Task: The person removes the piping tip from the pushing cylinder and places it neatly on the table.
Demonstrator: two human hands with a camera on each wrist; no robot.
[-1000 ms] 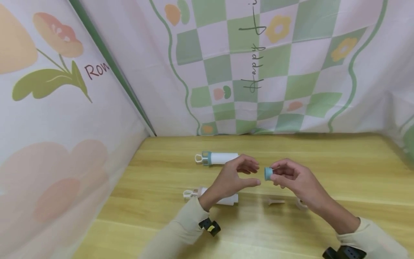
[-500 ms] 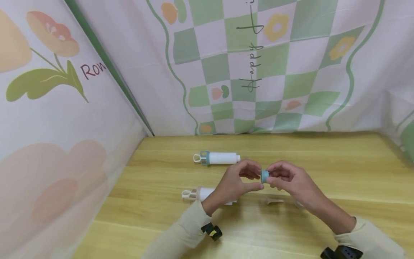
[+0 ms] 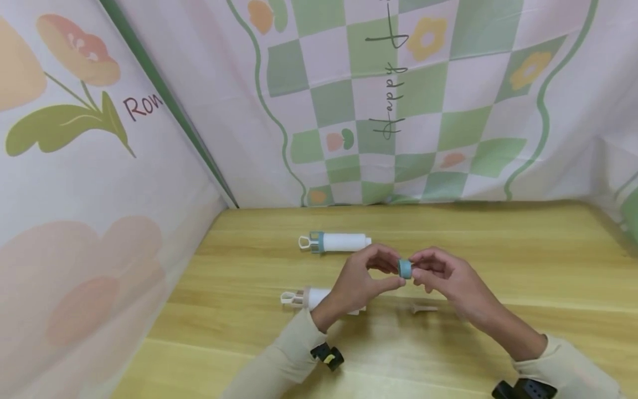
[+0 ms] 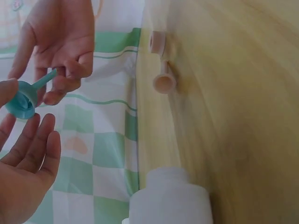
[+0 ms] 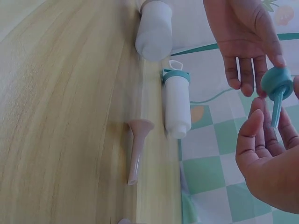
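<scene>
A teal nozzle cap (image 3: 405,269), a round cap with a thin stem (image 5: 276,108) sticking out, is held in the air above the table between both hands. My left hand (image 3: 356,282) has its thumb and a fingertip on the rim of the cap. From the other side my right hand (image 3: 451,280) pinches it, and the stem points towards that palm. On the table below lies a beige funnel-shaped nozzle (image 5: 138,149). A beige ring (image 4: 157,42) stands near it in the left wrist view; in the head view the right hand hides this ring.
A white tube with a teal collar and pull handle (image 3: 344,243) lies at the back of the table. Nearer lies another white tube with a beige collar (image 3: 314,298), partly covered by the left forearm. Patterned cloth (image 3: 379,111) hangs behind the wooden table.
The right hand has carried the teal nozzle cap slightly left to the left hand. The left hand's fingers, apart from it one second ago, now touch its rim.
</scene>
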